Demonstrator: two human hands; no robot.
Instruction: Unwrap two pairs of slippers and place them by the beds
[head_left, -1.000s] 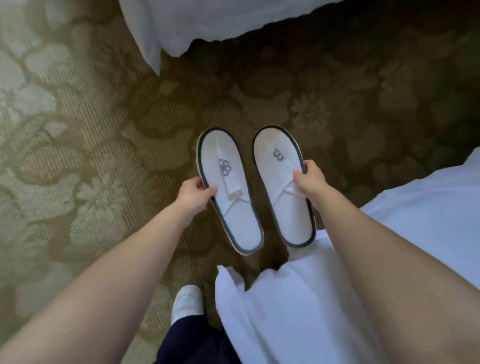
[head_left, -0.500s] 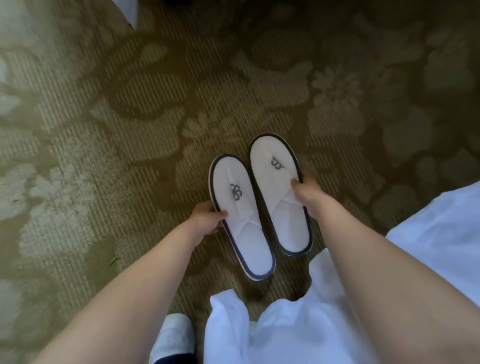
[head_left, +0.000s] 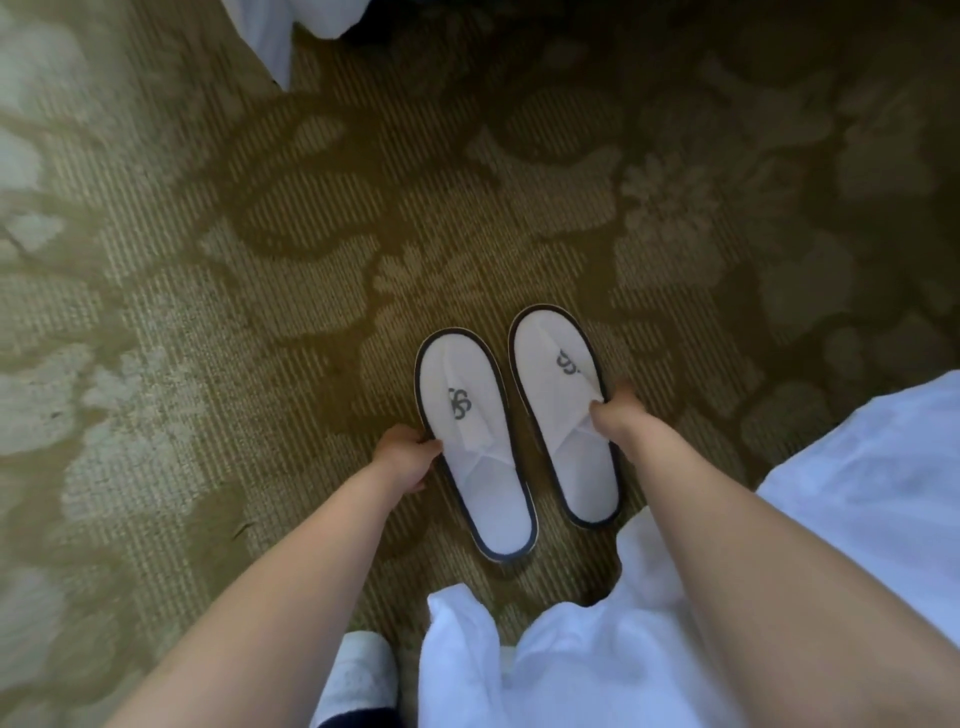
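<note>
Two white slippers with dark trim and a dark logo lie side by side, low over or on the patterned carpet. My left hand (head_left: 408, 457) grips the left edge of the left slipper (head_left: 478, 452). My right hand (head_left: 615, 418) pinches the right edge of the right slipper (head_left: 563, 410) at its strap. Both slippers point away from me, toes at the top. I cannot tell whether their soles touch the floor.
White bed linen (head_left: 872, 493) hangs at the right and bottom, close to the slippers' heels. A second bed's white sheet corner (head_left: 270, 31) shows at the top left. My white shoe (head_left: 358, 670) stands at the bottom. Green-brown floral carpet (head_left: 260, 312) spreads all around.
Both hands have lowered the slippers toward the carpet and nearer the bed on the right. The view has tilted down, so the far bed has mostly slid out of frame.
</note>
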